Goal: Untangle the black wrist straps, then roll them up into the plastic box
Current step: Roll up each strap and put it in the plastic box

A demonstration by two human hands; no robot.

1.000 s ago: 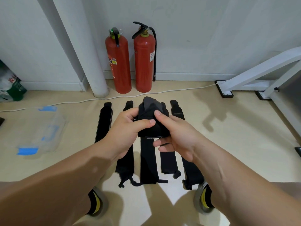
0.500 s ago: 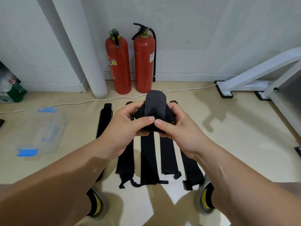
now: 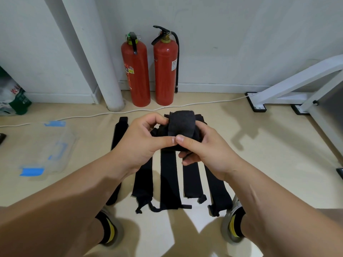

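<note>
A black wrist strap [image 3: 181, 126], partly rolled into a thick bundle, is held in the air at the centre. My left hand [image 3: 144, 140] grips its left side, and my right hand [image 3: 204, 147] grips its right side; the two thumbs meet on its near face. Below them several flat black straps [image 3: 169, 182] lie side by side on the beige floor, their thin loops at the near ends. The clear plastic box [image 3: 46, 147] with blue clips sits on the floor at the left, away from both hands.
Two red fire extinguishers [image 3: 150, 71] stand against the wall behind the straps, next to a white pipe [image 3: 96, 56]. A white cable [image 3: 185, 105] runs along the floor. A white metal frame [image 3: 297, 86] stands at the right. My shoes [image 3: 232, 225] are at the straps' near ends.
The strap's loose end has been wound further over the bundle, which is now thicker. My right thumb has come round to meet the left thumb on its near face.
</note>
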